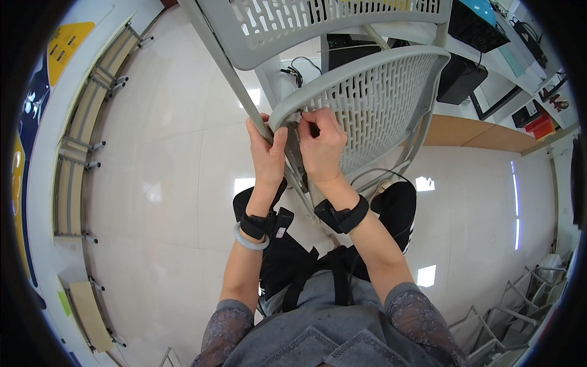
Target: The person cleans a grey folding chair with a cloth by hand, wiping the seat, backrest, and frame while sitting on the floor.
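Note:
A grey folding chair with a slotted plastic seat (380, 101) and backrest (275, 32) stands tilted before me. My left hand (268, 151) is closed around the chair's metal frame tube (234, 82) beside the seat's rounded corner, thumb up. Close to its right, my right hand (323, 142) pinches at the seat's underside edge near that corner with thumb and index finger. A small pale piece shows by the fingertips, too small to name. Both wrists wear black strapped devices, and a pale bangle (251, 238) circles the left wrist.
Folded tables on casters (73, 183) line the wall at left. Beyond the chair are a white desk (463, 50), black boxes (463, 78), cables (298, 75) and a red box (539, 124). More folding chairs (500, 316) stand at lower right. Glossy tiles cover the floor.

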Motion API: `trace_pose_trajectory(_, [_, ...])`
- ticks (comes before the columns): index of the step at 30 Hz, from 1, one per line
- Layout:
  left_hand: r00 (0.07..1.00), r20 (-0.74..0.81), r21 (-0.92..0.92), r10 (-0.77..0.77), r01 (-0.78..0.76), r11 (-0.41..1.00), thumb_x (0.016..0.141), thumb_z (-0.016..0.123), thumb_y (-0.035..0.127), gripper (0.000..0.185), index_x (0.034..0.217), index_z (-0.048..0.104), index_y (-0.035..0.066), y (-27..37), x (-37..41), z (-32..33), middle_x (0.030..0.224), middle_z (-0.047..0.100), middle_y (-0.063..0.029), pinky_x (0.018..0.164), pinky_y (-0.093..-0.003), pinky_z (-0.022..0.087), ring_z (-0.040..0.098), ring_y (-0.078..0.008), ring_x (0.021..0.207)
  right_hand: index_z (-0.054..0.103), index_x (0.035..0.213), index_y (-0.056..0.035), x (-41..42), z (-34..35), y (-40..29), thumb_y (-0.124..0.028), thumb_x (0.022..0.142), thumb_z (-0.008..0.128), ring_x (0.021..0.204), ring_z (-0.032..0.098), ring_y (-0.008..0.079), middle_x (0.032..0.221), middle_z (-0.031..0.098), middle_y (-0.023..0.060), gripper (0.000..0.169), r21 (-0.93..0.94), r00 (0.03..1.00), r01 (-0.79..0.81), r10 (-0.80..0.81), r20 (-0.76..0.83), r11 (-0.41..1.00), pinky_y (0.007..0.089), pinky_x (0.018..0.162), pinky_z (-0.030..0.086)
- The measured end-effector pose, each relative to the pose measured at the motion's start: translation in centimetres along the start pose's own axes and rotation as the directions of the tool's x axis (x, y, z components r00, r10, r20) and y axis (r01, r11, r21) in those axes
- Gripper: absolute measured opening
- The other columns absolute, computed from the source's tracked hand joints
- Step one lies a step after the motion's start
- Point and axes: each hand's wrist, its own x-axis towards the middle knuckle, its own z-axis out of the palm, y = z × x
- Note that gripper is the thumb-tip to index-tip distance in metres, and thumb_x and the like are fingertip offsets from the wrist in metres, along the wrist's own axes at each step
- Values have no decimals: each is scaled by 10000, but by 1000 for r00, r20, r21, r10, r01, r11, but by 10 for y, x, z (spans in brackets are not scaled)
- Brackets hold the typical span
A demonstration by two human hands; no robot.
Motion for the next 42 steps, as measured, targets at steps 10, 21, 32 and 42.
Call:
trace_pose_trajectory(10, [999,11,-135,-49,50,990,861,623,195,418,1157,359,62,3,-3,1,917,421,-41,768,-266,386,419,-132,835,558,807,9,9,-4,-16,62,731,627,609,564,246,755,563,114,116,79,993,-115,114,16,990,328,556,448])
trace_pose_trajectory(21, [985,-47,313,167,-144,939,843,658,129,590,1303,303,30,17,-28,-9,1230,440,-131,885,-383,428,424,-226,1146,585,877,22,3,-13,-9,9,821,611,679,573,76,778,638,45,63,401,873,-487,445,200,776,234,613,464])
trace_pose_trajectory(32, [968,245,173,-47,4,985,735,733,67,368,1064,573,34,79,-59,15,975,567,-62,748,-273,489,586,-164,877,551,910,-10,-21,-89,-28,55,829,511,853,569,128,917,594,69,112,572,699,-714,384,603,403,261,788,447])
trace_pose_trajectory(42, [912,404,51,-63,47,998,771,708,25,204,917,566,21,54,-75,47,911,569,-22,715,-228,452,554,-99,815,550,906,-13,-26,-149,7,-31,831,593,923,532,177,951,544,79,89,692,715,-695,292,635,197,287,843,422])
